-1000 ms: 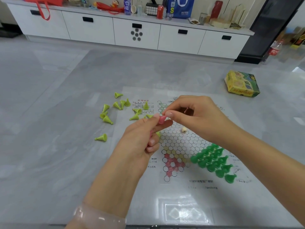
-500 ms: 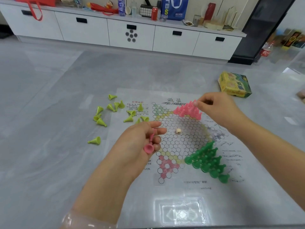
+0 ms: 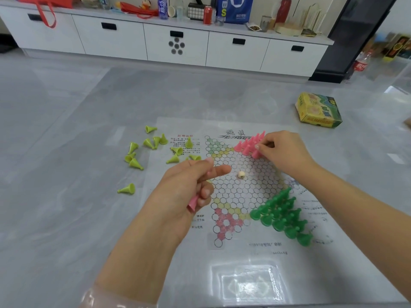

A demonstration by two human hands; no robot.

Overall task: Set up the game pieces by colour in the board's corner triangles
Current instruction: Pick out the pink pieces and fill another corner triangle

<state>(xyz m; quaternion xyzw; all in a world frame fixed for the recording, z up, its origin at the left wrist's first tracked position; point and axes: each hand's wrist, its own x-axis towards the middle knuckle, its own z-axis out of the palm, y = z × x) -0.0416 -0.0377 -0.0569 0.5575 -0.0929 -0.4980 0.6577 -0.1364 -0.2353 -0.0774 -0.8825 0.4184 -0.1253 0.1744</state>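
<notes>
The paper game board [image 3: 242, 192] lies flat on the grey table. My left hand [image 3: 184, 187] hovers over its left side and grips a pink cone piece [image 3: 193, 202], wide end down. My right hand [image 3: 282, 150] reaches to the far triangle, fingertips pinching a piece in the cluster of pink pieces [image 3: 249, 144] standing there. Several dark green pieces [image 3: 281, 216] fill the near right triangle. Several yellow-green pieces [image 3: 153, 150] lie scattered, mostly tipped over, left of the board. A small cream die [image 3: 241, 174] sits at the board's centre.
A yellow and green game box [image 3: 318, 110] lies at the far right of the table. Beyond the table stands a white cabinet [image 3: 178, 45] with bottles, a can and bags on top. A drink bottle [image 3: 361, 63] stands at the right.
My hands have parted: the right one went from my left fingertips to the pink cluster at the far triangle. The left one dropped lower, keeping a pink piece.
</notes>
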